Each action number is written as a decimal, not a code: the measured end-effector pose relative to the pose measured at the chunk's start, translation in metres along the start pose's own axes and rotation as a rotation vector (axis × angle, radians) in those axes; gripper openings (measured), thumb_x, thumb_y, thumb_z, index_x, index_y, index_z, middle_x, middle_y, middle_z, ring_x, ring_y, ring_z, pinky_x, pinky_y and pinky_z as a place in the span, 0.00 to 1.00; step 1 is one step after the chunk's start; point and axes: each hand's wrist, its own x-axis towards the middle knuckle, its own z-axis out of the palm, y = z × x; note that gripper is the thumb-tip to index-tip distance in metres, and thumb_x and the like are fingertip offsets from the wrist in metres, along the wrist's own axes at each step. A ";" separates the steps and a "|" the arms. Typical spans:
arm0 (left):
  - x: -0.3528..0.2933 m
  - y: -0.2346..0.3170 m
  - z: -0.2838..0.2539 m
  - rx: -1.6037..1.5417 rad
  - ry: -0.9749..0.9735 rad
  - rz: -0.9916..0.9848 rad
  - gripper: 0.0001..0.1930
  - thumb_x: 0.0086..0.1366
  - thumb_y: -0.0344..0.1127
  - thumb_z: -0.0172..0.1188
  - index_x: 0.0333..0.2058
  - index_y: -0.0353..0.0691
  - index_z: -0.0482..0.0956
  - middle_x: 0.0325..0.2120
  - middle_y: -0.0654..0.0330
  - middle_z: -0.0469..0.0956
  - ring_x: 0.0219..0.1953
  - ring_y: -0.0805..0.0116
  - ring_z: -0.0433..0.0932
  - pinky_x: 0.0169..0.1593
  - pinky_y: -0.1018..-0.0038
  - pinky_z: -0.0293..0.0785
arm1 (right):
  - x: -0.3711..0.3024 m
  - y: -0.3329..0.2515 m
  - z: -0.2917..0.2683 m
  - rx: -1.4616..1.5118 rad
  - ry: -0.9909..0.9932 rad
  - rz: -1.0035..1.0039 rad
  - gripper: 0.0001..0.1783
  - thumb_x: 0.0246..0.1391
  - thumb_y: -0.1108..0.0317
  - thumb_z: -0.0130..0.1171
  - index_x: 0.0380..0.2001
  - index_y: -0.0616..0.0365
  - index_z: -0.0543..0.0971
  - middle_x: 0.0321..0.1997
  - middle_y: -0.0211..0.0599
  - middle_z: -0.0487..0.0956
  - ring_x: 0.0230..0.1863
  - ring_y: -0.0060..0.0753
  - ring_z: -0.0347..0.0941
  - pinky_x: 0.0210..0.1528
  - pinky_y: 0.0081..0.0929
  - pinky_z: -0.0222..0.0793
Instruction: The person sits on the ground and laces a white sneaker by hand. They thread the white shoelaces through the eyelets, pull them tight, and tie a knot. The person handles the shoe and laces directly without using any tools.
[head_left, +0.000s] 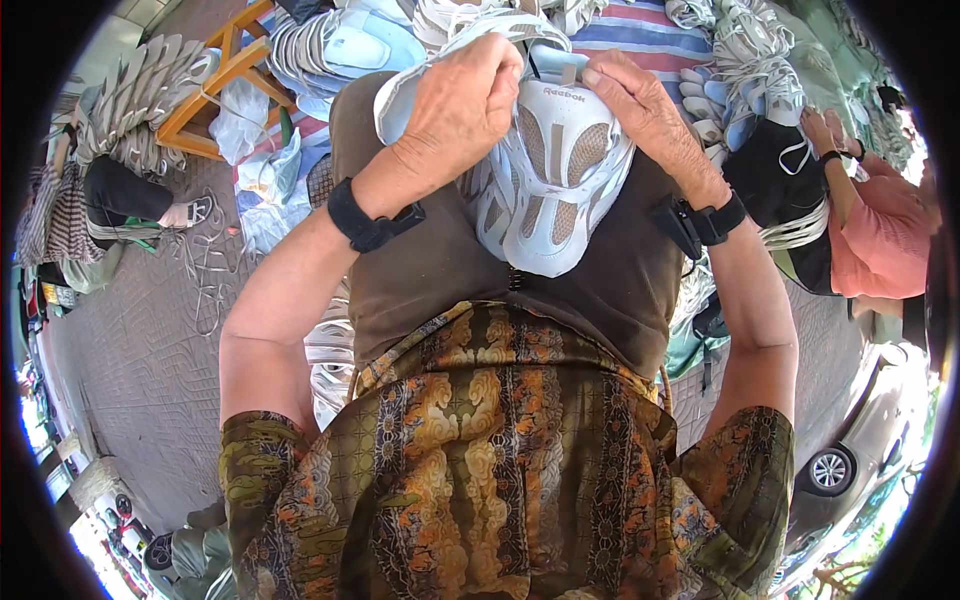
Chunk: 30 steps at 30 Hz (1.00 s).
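A white shoe upper (565, 190) with beige mesh panels lies across my lap, its toe pointing toward my body. At the upper left of it is my left hand (462, 105), fingers curled tightly together; what they pinch is hidden behind the knuckles. My right hand (645, 115) grips the upper's top right edge beside the tongue, thumb in front and fingers folded behind. Brown trousers (410, 290) cover my thighs beneath the shoe. Just left of my left hand, the pale curved edge of another shoe piece (392, 105) shows.
Stacked shoe uppers (330, 50) lie ahead to the left, by a wooden frame (195, 115) and plastic bags (270, 185). More uppers (755, 60) are piled at far right, near a co-worker in a pink top (880, 230). Loose laces (210, 280) trail over the paving.
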 end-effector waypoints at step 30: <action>0.039 -0.069 -0.049 -0.784 -0.113 -0.435 0.07 0.68 0.33 0.51 0.34 0.36 0.72 0.20 0.61 0.72 0.20 0.72 0.71 0.26 0.77 0.70 | 0.002 -0.016 0.001 0.019 -0.005 0.145 0.16 0.64 0.60 0.50 0.46 0.60 0.73 0.41 0.38 0.75 0.44 0.30 0.72 0.50 0.24 0.65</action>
